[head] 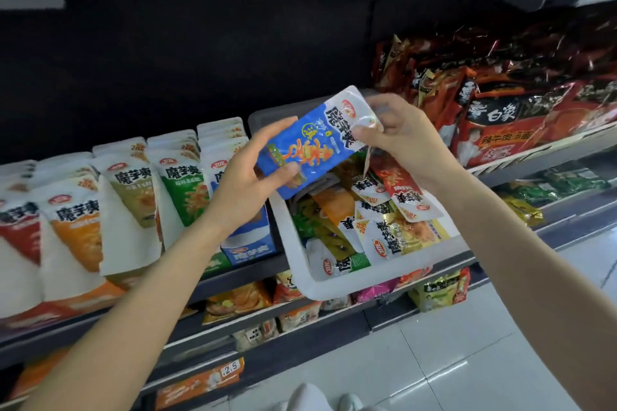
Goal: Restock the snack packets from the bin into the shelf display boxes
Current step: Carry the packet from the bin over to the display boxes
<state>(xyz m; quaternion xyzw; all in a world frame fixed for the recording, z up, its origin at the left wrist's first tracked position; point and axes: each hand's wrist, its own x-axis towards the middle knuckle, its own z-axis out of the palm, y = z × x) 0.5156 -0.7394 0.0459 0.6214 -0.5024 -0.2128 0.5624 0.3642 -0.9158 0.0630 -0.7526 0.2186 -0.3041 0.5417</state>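
Both hands hold one blue snack packet [314, 140] above the white bin [297, 243]: the left hand [253, 183] clamps its lower end between thumb and fingers, the right hand [397, 137] pinches its white top. More packets fill the bin. Display boxes [247, 243] of packets stand just left on the shelf [233, 280].

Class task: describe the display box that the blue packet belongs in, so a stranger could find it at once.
Start at the white bin on the shelf. Immediately left stands a blue display box, behind the left hand. Its neighbours are green, orange and red.
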